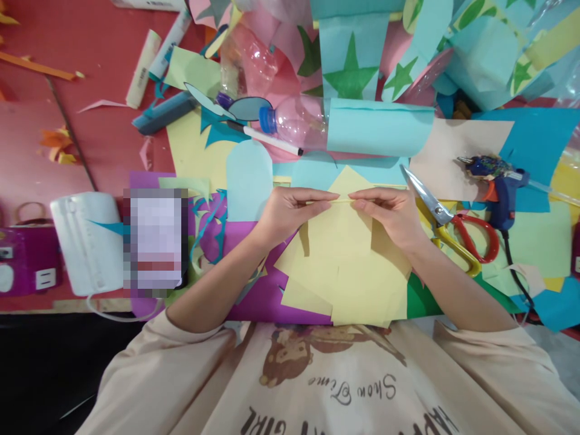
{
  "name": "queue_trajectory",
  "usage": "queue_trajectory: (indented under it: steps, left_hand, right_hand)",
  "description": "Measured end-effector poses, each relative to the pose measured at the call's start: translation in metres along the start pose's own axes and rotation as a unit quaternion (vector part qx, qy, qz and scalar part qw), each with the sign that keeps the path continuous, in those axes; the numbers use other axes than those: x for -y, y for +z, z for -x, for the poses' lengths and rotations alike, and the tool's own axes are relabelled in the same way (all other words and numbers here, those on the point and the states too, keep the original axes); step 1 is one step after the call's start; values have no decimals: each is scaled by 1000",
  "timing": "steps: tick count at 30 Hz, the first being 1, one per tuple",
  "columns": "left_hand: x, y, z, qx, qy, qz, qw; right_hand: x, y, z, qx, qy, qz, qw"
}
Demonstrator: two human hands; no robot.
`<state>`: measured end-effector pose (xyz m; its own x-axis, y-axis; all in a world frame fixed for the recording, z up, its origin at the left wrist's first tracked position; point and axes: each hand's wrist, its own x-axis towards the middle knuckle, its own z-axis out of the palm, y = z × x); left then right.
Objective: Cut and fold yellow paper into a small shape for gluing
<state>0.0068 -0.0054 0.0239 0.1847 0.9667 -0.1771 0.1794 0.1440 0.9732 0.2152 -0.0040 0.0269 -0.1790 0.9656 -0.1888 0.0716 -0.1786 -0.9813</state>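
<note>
Between the fingertips of both hands runs a thin yellow paper strip (344,200), held level over several overlapping yellow paper sheets (362,284). My left hand (294,211) pinches one end with thumb and fingers closed. At the other end, my right hand (393,212) pinches in the same way. Whether the strip is loose or a folded edge of a sheet, I cannot tell. Just right of my right hand lie red-handled scissors (453,214), blades part open, over a yellow-handled pair (462,254). A light blue rounded paper piece (249,178) lies beside my left hand.
A clear bottle (299,124) wrapped in light blue paper lies beyond my hands, near a white marker (272,140). At right is a glue gun (501,187) with its cord. A phone (158,241) and a white pouch (88,241) lie left. Star-decorated paper crafts (351,69) fill the back.
</note>
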Motion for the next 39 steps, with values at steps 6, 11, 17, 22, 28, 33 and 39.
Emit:
queue_trajectory:
  steps: [6, 11, 17, 22, 28, 33, 39]
  left_hand:
    - [0, 1, 1, -11, -2, 8, 1000]
    - [2, 3, 2, -23, 23, 2, 999]
    - [3, 6, 5, -13, 28, 4, 1000]
    - [1, 7, 4, 22, 23, 15, 999]
    - [2, 5, 1, 30, 22, 9, 999]
    - [2, 5, 3, 28, 15, 0, 1000]
    - [1, 7, 4, 7, 27, 9, 1000]
  right_hand:
    - [0, 0, 0, -6, -10, 20, 1000]
    - [1, -1, -1, 24, -2, -12, 1000]
    - [1, -1, 0, 59, 25, -19, 998]
    - [-1, 0, 2, 28, 7, 33, 999]
    - [0, 2, 3, 24, 5, 49, 999]
    - [0, 2, 3, 21, 15, 34, 999]
    - [0, 3, 2, 30, 9, 32, 999]
